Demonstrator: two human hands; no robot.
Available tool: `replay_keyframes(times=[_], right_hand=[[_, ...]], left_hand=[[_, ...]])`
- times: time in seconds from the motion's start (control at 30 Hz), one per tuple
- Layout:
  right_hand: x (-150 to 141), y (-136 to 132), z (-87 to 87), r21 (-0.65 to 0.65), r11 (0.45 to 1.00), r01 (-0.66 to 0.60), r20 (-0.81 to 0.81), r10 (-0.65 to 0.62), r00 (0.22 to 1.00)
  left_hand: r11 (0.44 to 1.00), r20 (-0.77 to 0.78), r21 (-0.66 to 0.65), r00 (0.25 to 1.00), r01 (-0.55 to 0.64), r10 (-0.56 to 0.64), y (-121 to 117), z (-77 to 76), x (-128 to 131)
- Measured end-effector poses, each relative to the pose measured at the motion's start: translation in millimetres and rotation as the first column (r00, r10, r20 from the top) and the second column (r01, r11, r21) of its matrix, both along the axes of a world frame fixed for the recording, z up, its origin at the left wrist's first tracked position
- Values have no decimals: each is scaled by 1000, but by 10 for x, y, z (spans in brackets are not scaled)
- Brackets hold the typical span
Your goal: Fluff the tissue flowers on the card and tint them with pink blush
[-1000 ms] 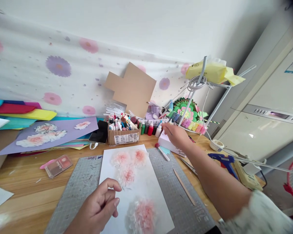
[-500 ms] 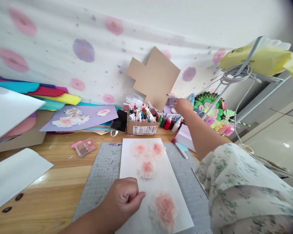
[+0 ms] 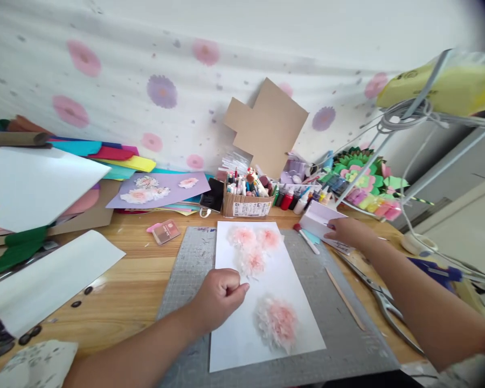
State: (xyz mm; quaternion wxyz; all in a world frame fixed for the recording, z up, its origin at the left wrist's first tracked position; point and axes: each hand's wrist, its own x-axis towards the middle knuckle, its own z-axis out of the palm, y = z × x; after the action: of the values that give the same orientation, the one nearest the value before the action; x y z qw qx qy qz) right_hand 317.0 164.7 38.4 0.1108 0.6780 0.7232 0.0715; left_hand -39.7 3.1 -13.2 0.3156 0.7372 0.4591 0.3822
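Note:
A white sheet of paper (image 3: pixel 230 345) lies on the grey cutting mat (image 3: pixel 186 264), bearing three fluffy pink-and-white flowers (image 3: pixel 254 261) grouped near the top. Lower down on it sits a larger, ruffled flower (image 3: pixel 281 323). My left hand (image 3: pixel 223 296) is curled into a fist over the sheet's left side, with nothing seen in it. At the open white box (image 3: pixel 315 218) on the right, my right hand (image 3: pixel 351 233) has its fingers drawn together at the rim. Something thin and dark shows by the fingertips, too small to name.
A makeup brush (image 3: pixel 307 240), a thin wooden stick (image 3: pixel 345 299) and large scissors (image 3: pixel 382 299) lie right of the sheet. Behind stand a cardboard box of pens (image 3: pixel 246 207) and paint bottles (image 3: pixel 286 199). A blush palette (image 3: pixel 166 231) and purple card (image 3: pixel 173 191) are left.
My right hand has come back from the purple container at the rear, moving right and nearer, to the white box. My left fist stays over the sheet. The view has turned left.

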Motion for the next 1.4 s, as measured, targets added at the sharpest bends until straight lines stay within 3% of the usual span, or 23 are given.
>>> replay_keyframes(times=[0.07,0.13,0.33,0.43,0.53,0.77,1.07,1.17,1.27,1.4], right_hand=[[5,-55,-18,-21,999,42,13,-42,999],[42,-73,82,-3,998,68,1,-68,998],[368,-98,866,200,967,160,-24,-159,987],[431,-129,1054,194,966,171,-13,-172,985],[360,-162,926,126,977,171,-7,-171,985],[-22,-179,318,-29,994,106,-7,-106,994],[-508,-19,-32,-36,999,21,-66,-23,998],[-380,64,14,-9,1000,27,-104,-28,994],[-4,152,132,22,991,135,-113,-132,985],[470,179,131,-78,963,258,-117,-266,957]], left_hand=[[1000,-2,0,1000,-8,8,31,-3,-17],[1000,-4,-4,1000,-28,28,65,-12,-43],[995,-80,-36,992,-96,93,129,-64,-100],[994,-108,-45,990,-95,90,129,-50,-97],[993,-125,-53,987,-105,98,128,-24,-91],[992,-142,-65,985,-107,97,134,-50,-108],[991,-171,-72,980,-116,103,142,-30,-109],[990,-171,-65,979,-124,111,149,-55,-123],[991,-169,-52,979,-126,116,157,-88,-151],[994,-187,-38,978,-106,97,172,-138,-192]])
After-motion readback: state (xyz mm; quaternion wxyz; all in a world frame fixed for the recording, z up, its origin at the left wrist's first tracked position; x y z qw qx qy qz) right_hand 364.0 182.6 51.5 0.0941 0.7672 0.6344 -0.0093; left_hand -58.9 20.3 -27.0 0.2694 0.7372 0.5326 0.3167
